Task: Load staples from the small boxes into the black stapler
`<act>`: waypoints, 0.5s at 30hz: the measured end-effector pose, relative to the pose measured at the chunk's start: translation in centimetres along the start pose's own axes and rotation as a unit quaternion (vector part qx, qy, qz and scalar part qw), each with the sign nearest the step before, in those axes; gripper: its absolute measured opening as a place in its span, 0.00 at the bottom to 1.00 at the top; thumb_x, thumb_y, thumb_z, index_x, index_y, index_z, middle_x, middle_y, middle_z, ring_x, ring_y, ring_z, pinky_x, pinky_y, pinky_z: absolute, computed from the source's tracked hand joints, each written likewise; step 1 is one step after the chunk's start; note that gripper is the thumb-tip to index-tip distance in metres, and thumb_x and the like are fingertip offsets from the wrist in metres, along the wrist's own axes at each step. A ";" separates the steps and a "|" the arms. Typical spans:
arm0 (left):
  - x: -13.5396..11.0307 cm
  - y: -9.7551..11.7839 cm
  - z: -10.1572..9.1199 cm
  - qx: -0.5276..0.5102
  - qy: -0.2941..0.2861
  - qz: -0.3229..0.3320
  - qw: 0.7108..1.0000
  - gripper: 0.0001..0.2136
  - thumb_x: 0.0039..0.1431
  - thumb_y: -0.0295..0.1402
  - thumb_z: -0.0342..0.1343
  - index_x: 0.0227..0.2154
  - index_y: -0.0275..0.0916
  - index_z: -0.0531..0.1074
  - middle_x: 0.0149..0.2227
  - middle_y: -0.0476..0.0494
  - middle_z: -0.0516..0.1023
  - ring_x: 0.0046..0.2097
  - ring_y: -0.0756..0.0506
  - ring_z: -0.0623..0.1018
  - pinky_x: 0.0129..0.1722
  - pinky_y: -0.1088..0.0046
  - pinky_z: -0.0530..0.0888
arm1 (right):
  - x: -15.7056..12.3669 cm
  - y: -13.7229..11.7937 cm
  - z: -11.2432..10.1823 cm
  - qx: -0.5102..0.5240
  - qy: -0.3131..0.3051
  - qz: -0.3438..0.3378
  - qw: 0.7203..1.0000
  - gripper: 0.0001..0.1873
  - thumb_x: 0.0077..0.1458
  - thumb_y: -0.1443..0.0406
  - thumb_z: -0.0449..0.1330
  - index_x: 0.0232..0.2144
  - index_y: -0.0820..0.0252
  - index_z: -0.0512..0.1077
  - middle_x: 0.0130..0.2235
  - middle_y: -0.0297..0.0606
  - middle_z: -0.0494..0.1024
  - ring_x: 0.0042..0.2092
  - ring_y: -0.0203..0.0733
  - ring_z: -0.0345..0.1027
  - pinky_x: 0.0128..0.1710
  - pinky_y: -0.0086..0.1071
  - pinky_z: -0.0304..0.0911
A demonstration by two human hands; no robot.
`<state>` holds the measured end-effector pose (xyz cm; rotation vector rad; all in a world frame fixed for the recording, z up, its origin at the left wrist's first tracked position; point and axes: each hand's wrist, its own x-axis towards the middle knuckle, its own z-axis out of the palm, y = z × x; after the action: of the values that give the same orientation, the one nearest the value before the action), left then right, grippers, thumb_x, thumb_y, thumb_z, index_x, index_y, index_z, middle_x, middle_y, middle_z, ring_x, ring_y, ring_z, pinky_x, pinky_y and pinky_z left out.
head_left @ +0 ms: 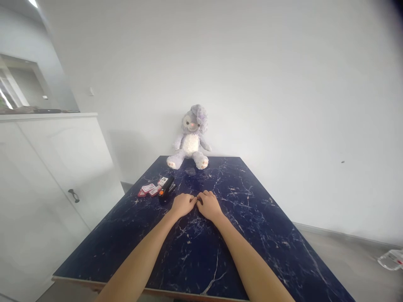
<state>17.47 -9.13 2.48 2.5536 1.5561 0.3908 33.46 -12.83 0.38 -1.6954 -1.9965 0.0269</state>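
My left hand and my right hand rest side by side on the dark blue marbled table, their thumbs meeting. Both have curled fingers, with nothing visible in them. Just left of my left hand lies a black stapler with an orange mark. Several small red-and-white boxes are clustered beside the stapler, and one white-topped box sits behind it.
A pale lilac plush toy sits at the table's far edge against the white wall. White cabinets with a dark handle stand on the left. A clear plastic container lies on the floor at right.
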 end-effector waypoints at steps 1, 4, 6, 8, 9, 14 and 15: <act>0.0 0.0 0.0 -0.001 -0.001 0.000 1.000 0.21 0.70 0.43 0.45 0.30 0.44 0.81 0.34 0.41 0.84 0.41 0.40 0.82 0.38 0.69 0.69 | 0.0 0.0 0.0 0.006 0.002 -0.004 1.000 0.10 0.63 0.66 0.56 0.43 0.56 0.76 0.45 0.41 0.76 0.49 0.47 0.65 0.50 0.36 0.56; 0.0 0.0 0.0 -0.005 0.000 0.000 1.000 0.22 0.71 0.45 0.44 0.30 0.44 0.81 0.34 0.41 0.84 0.40 0.40 0.82 0.38 0.69 0.69 | 0.0 -0.1 0.2 0.010 0.000 -0.014 1.000 0.13 0.63 0.67 0.55 0.47 0.56 0.77 0.47 0.41 0.76 0.50 0.47 0.65 0.51 0.36 0.57; 0.0 0.1 0.0 -0.008 0.001 0.001 1.000 0.23 0.71 0.45 0.44 0.30 0.44 0.80 0.33 0.41 0.83 0.39 0.40 0.82 0.37 0.69 0.68 | 0.0 -0.2 0.2 0.008 -0.002 -0.019 1.000 0.13 0.64 0.67 0.54 0.45 0.55 0.78 0.47 0.41 0.76 0.50 0.47 0.66 0.51 0.36 0.57; -0.1 0.1 0.0 -0.011 0.002 -0.001 1.000 0.23 0.71 0.45 0.44 0.29 0.44 0.80 0.33 0.41 0.83 0.39 0.40 0.82 0.35 0.69 0.68 | 0.0 -0.2 0.2 0.008 -0.007 -0.022 1.000 0.13 0.64 0.68 0.54 0.45 0.55 0.78 0.47 0.41 0.76 0.50 0.46 0.66 0.52 0.35 0.57; -0.1 0.2 -0.1 -0.012 0.002 -0.001 1.000 0.23 0.71 0.45 0.44 0.30 0.44 0.80 0.33 0.41 0.83 0.39 0.40 0.82 0.35 0.69 0.68 | 0.0 -0.2 0.1 0.008 -0.009 -0.022 1.000 0.13 0.64 0.68 0.54 0.44 0.56 0.78 0.47 0.41 0.76 0.50 0.46 0.66 0.52 0.35 0.57; -0.2 0.2 -0.1 -0.009 0.004 -0.004 1.000 0.23 0.71 0.46 0.44 0.30 0.44 0.81 0.34 0.40 0.84 0.40 0.40 0.82 0.36 0.69 0.68 | 0.0 -0.2 -0.1 0.009 -0.009 -0.021 1.000 0.13 0.63 0.68 0.54 0.44 0.56 0.78 0.47 0.42 0.76 0.49 0.46 0.66 0.52 0.36 0.57; -0.2 0.2 -0.1 -0.008 0.006 -0.003 1.000 0.23 0.71 0.46 0.44 0.30 0.44 0.81 0.34 0.40 0.84 0.40 0.39 0.82 0.36 0.69 0.68 | 0.0 -0.2 -0.1 0.013 -0.007 -0.022 1.000 0.14 0.63 0.68 0.54 0.44 0.56 0.78 0.47 0.41 0.77 0.49 0.46 0.66 0.52 0.36 0.57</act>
<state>17.55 -9.39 2.60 2.5390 1.5575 0.4169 33.32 -12.88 0.51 -1.6384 -2.0354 0.0488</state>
